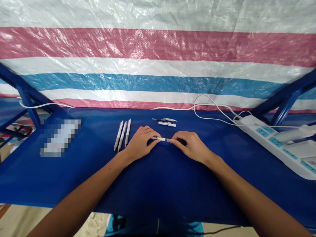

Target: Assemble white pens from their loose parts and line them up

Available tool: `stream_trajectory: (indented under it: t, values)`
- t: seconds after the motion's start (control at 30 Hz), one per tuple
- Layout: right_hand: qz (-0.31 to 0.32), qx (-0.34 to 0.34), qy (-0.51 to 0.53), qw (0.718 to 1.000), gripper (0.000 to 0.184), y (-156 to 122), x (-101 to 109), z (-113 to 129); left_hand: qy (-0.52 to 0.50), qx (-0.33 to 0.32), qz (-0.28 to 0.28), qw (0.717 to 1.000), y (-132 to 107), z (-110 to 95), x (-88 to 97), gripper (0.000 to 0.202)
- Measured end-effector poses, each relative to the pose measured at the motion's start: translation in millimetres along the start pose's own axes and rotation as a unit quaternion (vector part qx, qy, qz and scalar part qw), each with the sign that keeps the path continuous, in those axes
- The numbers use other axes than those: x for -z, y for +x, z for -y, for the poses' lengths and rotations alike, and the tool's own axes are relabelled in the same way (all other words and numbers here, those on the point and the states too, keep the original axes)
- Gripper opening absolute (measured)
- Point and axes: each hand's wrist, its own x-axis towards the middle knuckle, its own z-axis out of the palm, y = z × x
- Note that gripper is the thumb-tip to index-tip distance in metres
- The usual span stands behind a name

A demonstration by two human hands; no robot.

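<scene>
A white pen point(163, 139) lies level between my hands, above the blue table. My left hand point(142, 140) pinches its left end between thumb and fingers. At its right end, the fingertips of my right hand point(190, 144) are closed on the grey part. Just beyond my hands rest loose pen parts: a white barrel point(167, 124), a thin dark refill point(158, 119) and a grey-and-white tip piece point(170, 119). Left of my left hand, three white pens with grey grips point(122, 135) lie side by side.
A white power strip point(269, 140) with plugs sits on the right of the blue table point(158, 184). White cables point(212, 104) run along the back edge. A blurred-out flat object point(60, 138) lies at left. Blue metal frames point(27, 95) and a striped sheet point(148, 65) stand behind.
</scene>
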Motion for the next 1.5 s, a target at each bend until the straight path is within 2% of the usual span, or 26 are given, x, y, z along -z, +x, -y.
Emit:
stream_trajectory:
  t: [0.2,0.33,0.57,0.67,0.97,1.27,1.5]
  values:
    - [0.0,-0.01,0.003,1.0,0.018,-0.7,0.3,-0.9,0.001,-0.003,0.002,1.0,-0.1,0.0,0.4,0.014]
    - [0.014,-0.011,0.005,1.0,0.028,-0.1,1.4,-0.2,-0.002,-0.001,0.009,1.0,-0.1,-0.5,0.2,0.015]
    - [0.0,-0.02,0.008,1.0,0.021,0.3,0.7,-2.0,-0.002,0.009,0.011,1.0,0.3,-0.9,0.9,0.015]
    - [0.012,-0.015,0.003,1.0,0.029,0.1,0.3,-1.7,-0.003,0.008,0.011,1.0,0.6,-1.1,1.0,0.015]
    - [-0.011,-0.011,0.015,1.0,0.013,0.1,0.4,-3.1,-0.003,0.0,0.008,1.0,0.5,-0.6,1.0,0.013]
    - [0.007,-0.026,0.014,1.0,0.035,1.1,-1.0,1.6,-0.005,0.019,0.027,0.999,0.5,-2.0,0.4,0.015]
    - [0.01,-0.049,0.044,0.998,0.029,1.8,2.2,0.6,0.002,0.014,0.018,1.0,1.3,-0.8,0.7,0.014]
